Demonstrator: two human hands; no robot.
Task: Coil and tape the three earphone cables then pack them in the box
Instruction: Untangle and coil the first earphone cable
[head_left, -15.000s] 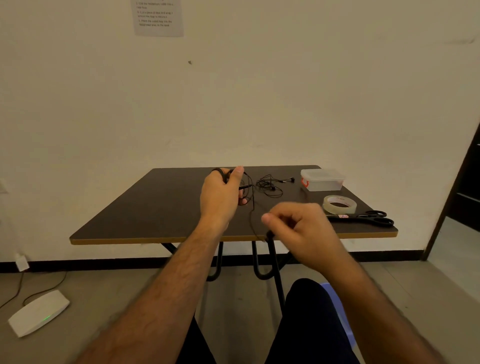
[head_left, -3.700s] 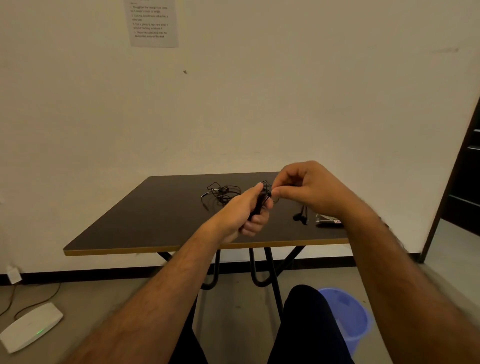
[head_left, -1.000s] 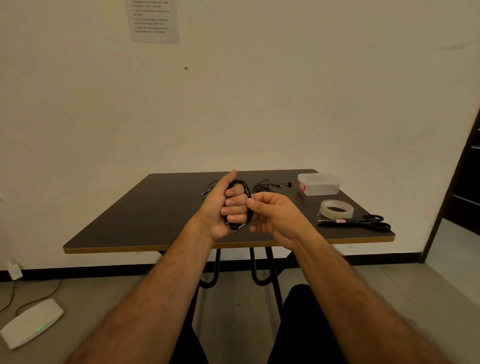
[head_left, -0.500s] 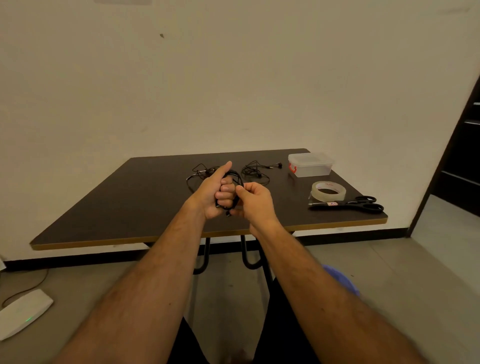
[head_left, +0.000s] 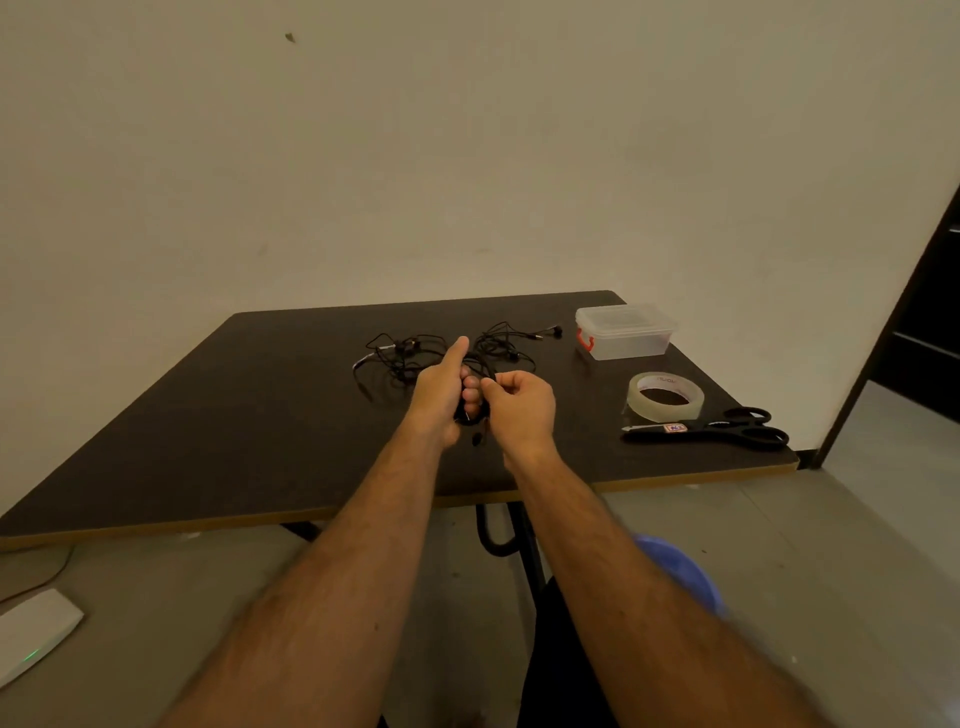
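- Currently, from the head camera, I see two bare forearms reaching out over a dark desk (head_left: 218, 441) set against a plain wall.
- The left hand (head_left: 439, 395) grips a small black coiled earphone cable (head_left: 471, 415), fingers curled round the loops and thumb sticking up.
- The right hand (head_left: 519, 408) sits touching the left, thumb and forefinger pinched on the same coil; I cannot tell exactly which strand it holds.
- An earbud seems to dangle just below the coil, between the two wrists.
- Two more earphone cables lie loose and tangled on the desk beyond the hands: one tangle (head_left: 397, 356) to the left, a second tangle (head_left: 511, 343) to the right.
- A clear lidded box (head_left: 623, 332) with a red clasp stands at the far right corner, lid on.
- A roll of clear tape (head_left: 665, 397) lies nearer, with black scissors (head_left: 711, 428) just beside it.
- My judgement: the cable is very light, thin and limp, yet springy enough to uncoil once pressure eases.
- I would keep the loops pinched together across the bundle at one side, not held by an earbud or the plug, so that one hand can go for the tape.
- Hard tugging at the thin wire risks damage near the buds.
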